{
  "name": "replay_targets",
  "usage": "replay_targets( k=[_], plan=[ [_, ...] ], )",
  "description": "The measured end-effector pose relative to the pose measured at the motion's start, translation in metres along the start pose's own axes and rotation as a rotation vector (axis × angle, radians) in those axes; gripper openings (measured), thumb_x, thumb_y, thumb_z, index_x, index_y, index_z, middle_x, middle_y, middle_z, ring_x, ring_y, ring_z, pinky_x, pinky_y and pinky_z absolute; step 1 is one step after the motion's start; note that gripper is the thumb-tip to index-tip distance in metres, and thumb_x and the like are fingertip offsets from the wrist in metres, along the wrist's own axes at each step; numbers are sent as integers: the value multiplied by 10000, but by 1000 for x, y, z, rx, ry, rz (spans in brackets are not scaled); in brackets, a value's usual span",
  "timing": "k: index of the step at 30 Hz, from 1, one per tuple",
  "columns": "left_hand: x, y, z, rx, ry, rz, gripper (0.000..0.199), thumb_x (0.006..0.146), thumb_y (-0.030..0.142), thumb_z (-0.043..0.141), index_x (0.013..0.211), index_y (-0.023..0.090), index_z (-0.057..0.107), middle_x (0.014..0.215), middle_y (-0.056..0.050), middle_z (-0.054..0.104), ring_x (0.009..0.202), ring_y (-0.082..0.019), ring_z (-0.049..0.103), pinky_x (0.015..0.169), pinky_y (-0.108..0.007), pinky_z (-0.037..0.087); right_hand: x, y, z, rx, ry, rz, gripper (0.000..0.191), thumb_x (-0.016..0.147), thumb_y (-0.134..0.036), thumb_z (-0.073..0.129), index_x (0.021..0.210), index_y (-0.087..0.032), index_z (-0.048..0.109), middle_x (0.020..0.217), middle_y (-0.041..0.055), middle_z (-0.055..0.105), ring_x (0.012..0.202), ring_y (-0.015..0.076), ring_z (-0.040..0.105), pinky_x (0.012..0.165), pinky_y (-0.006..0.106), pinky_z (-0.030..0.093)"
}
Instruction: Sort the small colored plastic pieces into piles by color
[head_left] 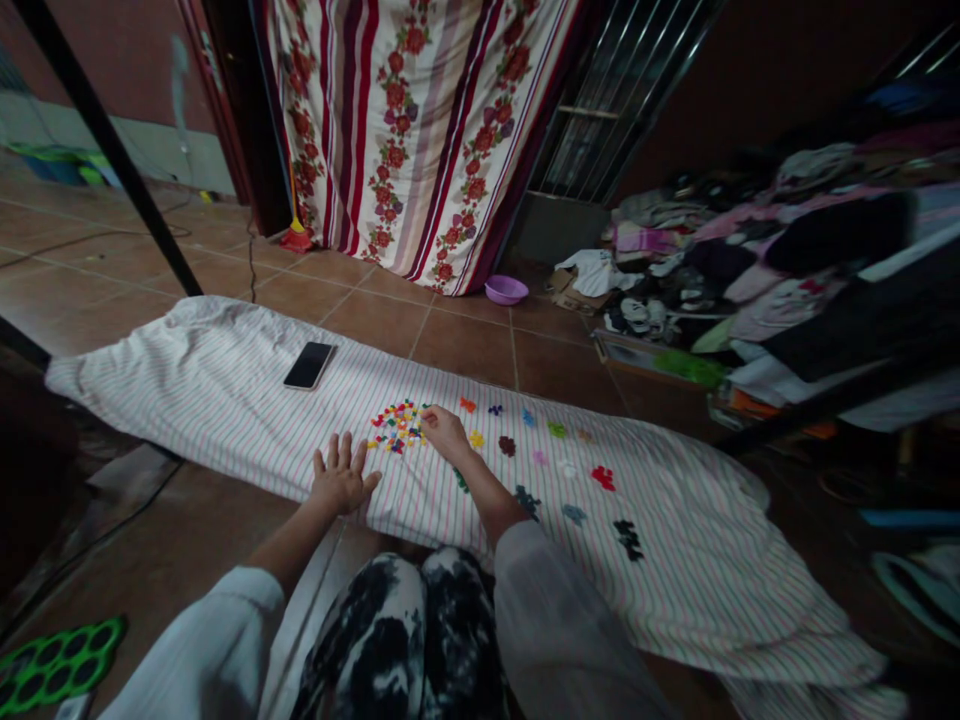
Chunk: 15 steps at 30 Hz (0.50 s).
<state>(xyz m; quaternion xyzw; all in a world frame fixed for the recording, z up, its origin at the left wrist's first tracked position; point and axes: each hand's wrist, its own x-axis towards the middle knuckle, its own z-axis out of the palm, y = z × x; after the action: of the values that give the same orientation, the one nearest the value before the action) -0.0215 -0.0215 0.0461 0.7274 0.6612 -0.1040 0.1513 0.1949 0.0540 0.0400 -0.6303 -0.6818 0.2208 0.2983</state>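
A mixed pile of small coloured pieces (397, 425), too small to name in kind, lies on a striped cloth (247, 420). My right hand (444, 434) is at the pile's right edge with thumb and fingers pinched together; what they hold, if anything, I cannot make out. To the left of the pile, my left hand (341, 478) rests on the cloth, fingers spread. Right of my right hand are small groups sorted by colour, among them red pieces (603, 478), black pieces (628, 540), brown pieces (507, 446) and orange pieces (468, 404). My right forearm partly covers green pieces (460, 481).
Behind the pile lies a phone (309, 366) on the cloth. A purple basin (506, 290) stands on the tiled floor before a flowered curtain (409, 140). Heaped clothes (750, 250) fill the right side. Dark poles (120, 150) rise at the left.
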Motion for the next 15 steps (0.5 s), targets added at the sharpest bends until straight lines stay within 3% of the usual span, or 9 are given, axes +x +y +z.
replay_targets(
  k=[8, 15],
  plan=[
    [4, -4, 6, 8, 20, 3, 769, 849, 647, 149, 1474, 205, 78, 1556, -137, -15, 1420, -348, -55, 1101, -601, 95, -61, 19, -30, 21, 122, 26, 252, 782, -177, 471, 942, -206, 663, 914, 24, 666, 837, 137, 611, 801, 246, 468],
    [4, -5, 5, 41, 16, -2, 777, 844, 646, 132, 1475, 196, 76, 1559, -137, 3, 1421, -350, -39, 1100, -597, 112, -123, 61, -67, 182, 328, 125, 260, 815, -325, 483, 973, -191, 641, 896, 52, 682, 788, 157, 644, 761, 283, 512]
  ],
)
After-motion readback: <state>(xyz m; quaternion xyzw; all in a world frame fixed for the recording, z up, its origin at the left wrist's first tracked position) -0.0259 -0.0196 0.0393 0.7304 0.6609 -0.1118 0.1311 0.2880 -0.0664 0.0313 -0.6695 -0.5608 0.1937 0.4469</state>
